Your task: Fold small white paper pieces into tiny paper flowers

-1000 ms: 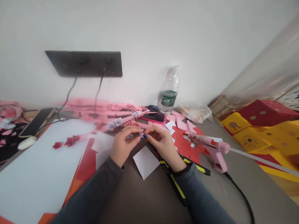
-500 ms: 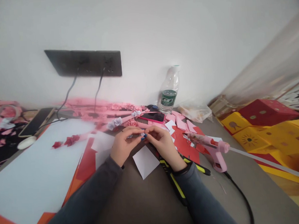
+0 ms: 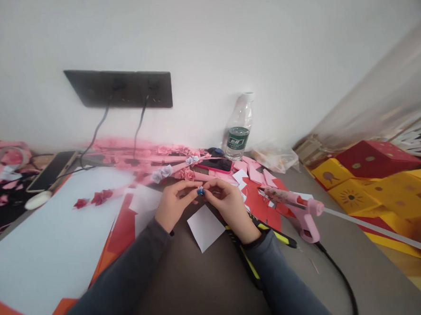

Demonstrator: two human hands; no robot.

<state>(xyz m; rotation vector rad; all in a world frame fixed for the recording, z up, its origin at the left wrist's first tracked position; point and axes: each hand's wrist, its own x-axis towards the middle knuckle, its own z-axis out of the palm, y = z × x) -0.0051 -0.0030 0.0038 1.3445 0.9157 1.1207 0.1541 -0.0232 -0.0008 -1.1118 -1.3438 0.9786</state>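
Note:
My left hand (image 3: 173, 205) and my right hand (image 3: 230, 204) meet above the desk, fingertips pinched together. Between them sits a small piece of white paper (image 3: 200, 188), mostly hidden by thumbs and fingers, so its shape is hard to make out. Just below, a white paper square (image 3: 206, 228) lies flat on the desk. A tool with black-and-yellow handles (image 3: 251, 264) is partly covered by my right wrist. Beyond my fingers lie pink paper stems bearing white paper flowers (image 3: 161, 174) and pink ones (image 3: 187, 173).
To the right rests a pink glue gun (image 3: 309, 222) with a long glue stick and black cord. Red paper (image 3: 258, 204) with scraps lies before it. A plastic bottle (image 3: 238, 137) stands by the wall, near a phone (image 3: 216, 164). Large white sheets (image 3: 59, 243) cover the left.
The fingertips have shifted slightly around the small piece of paper, and the two thumbs have come closer together. Everything else stays in place.

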